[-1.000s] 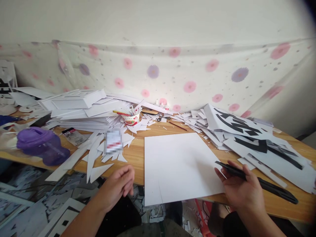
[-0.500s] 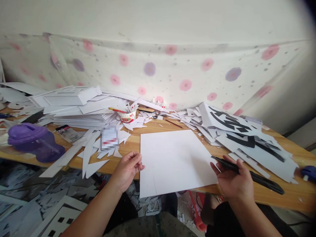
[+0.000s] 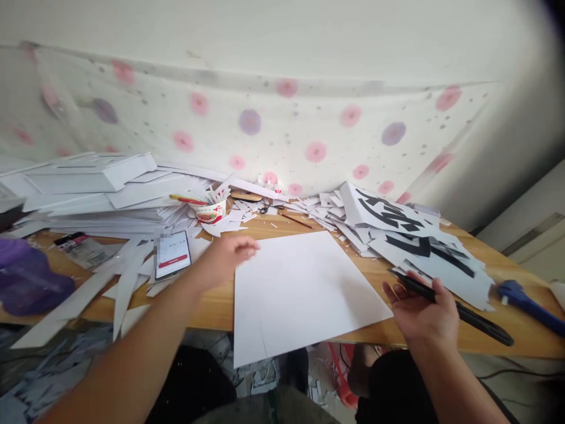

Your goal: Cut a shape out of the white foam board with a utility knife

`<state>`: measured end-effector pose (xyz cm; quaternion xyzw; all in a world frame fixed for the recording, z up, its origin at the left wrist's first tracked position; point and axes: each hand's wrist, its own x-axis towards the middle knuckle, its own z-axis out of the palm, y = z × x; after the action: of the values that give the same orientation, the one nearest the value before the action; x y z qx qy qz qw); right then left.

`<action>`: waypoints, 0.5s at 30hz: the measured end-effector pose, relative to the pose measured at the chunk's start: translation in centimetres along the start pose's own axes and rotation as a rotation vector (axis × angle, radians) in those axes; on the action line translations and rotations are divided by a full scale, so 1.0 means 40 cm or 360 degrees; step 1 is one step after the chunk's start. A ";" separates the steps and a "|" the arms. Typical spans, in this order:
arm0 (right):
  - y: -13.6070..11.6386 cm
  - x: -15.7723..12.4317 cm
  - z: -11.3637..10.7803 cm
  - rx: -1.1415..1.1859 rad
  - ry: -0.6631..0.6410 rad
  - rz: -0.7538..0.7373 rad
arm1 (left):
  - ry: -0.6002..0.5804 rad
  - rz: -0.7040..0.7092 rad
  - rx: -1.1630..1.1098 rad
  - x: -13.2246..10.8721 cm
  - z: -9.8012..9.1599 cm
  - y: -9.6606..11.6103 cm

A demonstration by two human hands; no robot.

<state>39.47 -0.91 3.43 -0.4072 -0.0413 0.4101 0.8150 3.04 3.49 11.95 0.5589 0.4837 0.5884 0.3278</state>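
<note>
The loosely curled left hand (image 3: 228,257) has moved to the sheet's (image 3: 304,288) far-left corner. Both flank it, the right hand (image 3: 426,311) pinching a knife (image 3: 485,325).

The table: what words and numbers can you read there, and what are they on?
Phone: digits ending "10"; the first digits and red bar are too blurred.
Red-and-white bowl: print too small.
Flat packet: print too blurred.
Sheet with black shapes: no words I can read.

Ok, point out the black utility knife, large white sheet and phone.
Black utility knife (image 3: 479,321): head view, on the handle.
Large white sheet (image 3: 300,288): head view, on its upper face.
Phone (image 3: 174,249): head view, on the screen.
</note>
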 end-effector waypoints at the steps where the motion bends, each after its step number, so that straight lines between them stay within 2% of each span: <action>1: 0.004 0.000 0.000 -0.0014 -0.0006 -0.0005 | -0.0167 -0.0037 0.0008 -0.004 -0.001 -0.012; 3: 0.017 -0.002 0.002 -0.0044 -0.0035 0.0012 | -0.0625 -0.0052 -0.0040 -0.022 -0.011 -0.042; 4: 0.024 -0.006 0.004 -0.0049 -0.0045 0.0036 | -0.0733 -0.0035 -0.0101 -0.034 -0.017 -0.060; 5: 0.029 -0.010 0.006 -0.0048 -0.0057 0.0071 | -0.0577 -0.0027 -0.0096 -0.048 -0.022 -0.080; 6: 0.033 -0.016 0.008 -0.0040 -0.0067 0.0106 | -0.0312 -0.0044 -0.0015 -0.063 -0.024 -0.101; 7: 0.036 -0.021 0.010 -0.0033 -0.0081 0.0132 | -0.0221 -0.0092 0.0117 -0.077 -0.024 -0.122; 9: 0.037 -0.029 0.010 -0.0038 -0.0121 0.0111 | -0.0199 -0.0155 0.0240 -0.099 -0.019 -0.155; 11: 0.033 -0.031 0.008 -0.0046 -0.0150 0.0036 | -0.0022 -0.0151 0.0198 -0.108 -0.014 -0.172; 15: 0.022 -0.018 -0.001 -0.0023 -0.0105 0.0026 | 0.0169 0.0025 0.0077 -0.097 -0.028 -0.169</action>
<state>38.44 -1.15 2.99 -0.3998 -0.0677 0.4297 0.8068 1.54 1.79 4.42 0.5384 0.5102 0.6079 0.2834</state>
